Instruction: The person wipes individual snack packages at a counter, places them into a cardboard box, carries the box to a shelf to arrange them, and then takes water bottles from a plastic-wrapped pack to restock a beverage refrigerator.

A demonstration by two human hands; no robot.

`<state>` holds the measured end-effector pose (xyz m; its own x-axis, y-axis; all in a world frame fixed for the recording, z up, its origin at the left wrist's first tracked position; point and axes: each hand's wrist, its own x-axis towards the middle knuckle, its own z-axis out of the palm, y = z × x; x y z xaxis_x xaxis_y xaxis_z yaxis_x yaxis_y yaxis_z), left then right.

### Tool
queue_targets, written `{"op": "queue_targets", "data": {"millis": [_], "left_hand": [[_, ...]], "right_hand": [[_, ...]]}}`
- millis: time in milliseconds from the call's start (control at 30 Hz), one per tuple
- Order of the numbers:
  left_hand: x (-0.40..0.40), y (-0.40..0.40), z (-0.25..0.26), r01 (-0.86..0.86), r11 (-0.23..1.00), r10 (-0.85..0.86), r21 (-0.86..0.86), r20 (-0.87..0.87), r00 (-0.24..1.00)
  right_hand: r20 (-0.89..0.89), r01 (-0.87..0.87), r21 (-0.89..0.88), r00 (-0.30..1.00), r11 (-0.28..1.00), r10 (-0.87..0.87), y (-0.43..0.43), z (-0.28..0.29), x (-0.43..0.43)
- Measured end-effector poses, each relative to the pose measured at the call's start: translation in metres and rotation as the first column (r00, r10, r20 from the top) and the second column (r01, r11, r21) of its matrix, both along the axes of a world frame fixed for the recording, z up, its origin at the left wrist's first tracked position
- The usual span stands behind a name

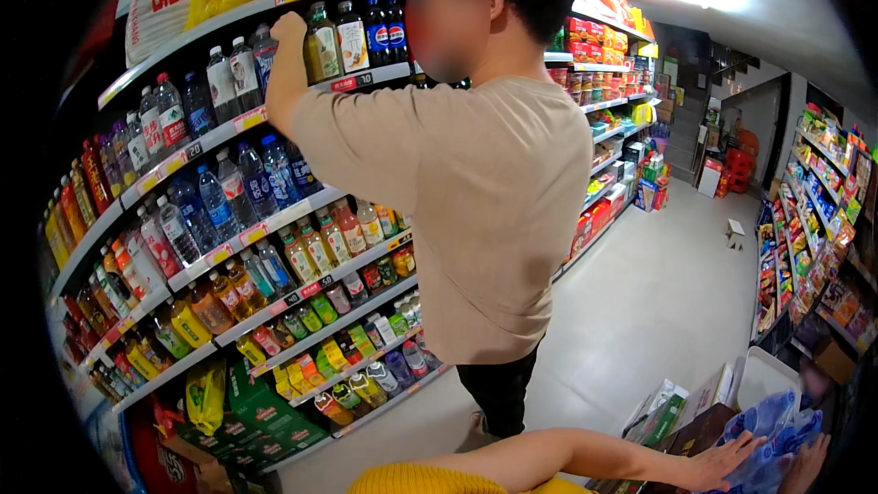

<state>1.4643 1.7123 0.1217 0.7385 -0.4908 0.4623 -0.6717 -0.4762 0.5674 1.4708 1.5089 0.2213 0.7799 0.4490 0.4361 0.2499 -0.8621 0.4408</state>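
Note:
At the lower right lies a pack of bottles in clear bluish plastic wrap (761,429). My left hand (724,463) rests across its near left side with the fingers stretched out, and my arm reaches over from a yellow ribbed sleeve. My right hand (811,461), partly hidden by the frame's dark rim, is against the pack's other side. Both hands hold the pack between them. Beside it are flat cartons (675,418) and a pale plastic tray (768,377).
Before me a person in a beige T-shirt (494,219) reaches toward an upper shelf of bottled drinks (236,72). Snack shelves (809,219) line the right. Green cartons (264,412) sit on the floor at left. A small stool (734,234) stands in the aisle (638,274).

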Motion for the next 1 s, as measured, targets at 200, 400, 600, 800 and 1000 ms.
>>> {"op": "queue_targets", "data": {"millis": [200,400,600,800,1000], "left_hand": [[-0.013,0.003,0.013,-0.021,1.0,0.023,-0.019,0.093,0.995],[0.016,-0.018,-0.023,0.014,0.999,-0.012,0.041,-0.056,0.998],[0.019,-0.029,-0.033,-0.021,0.991,0.025,0.131,-0.027,0.999],[0.004,-0.029,-0.014,-0.047,0.978,0.042,0.205,0.026,0.999],[0.002,-0.019,0.009,-0.063,0.986,0.085,0.156,-0.138,0.987]], "right_hand": [[-0.555,0.206,0.648,0.787,0.733,0.269,-0.054,-0.043,0.028],[-0.748,0.482,0.663,0.462,0.572,0.477,-0.033,-0.013,0.021],[-0.323,0.313,0.942,0.749,0.12,0.578,-0.05,-0.074,0.036],[-0.224,0.341,0.936,0.759,-0.08,0.611,-0.036,-0.05,0.012],[-0.36,0.311,0.933,0.827,0.181,0.433,-0.001,-0.032,0.01]]}}
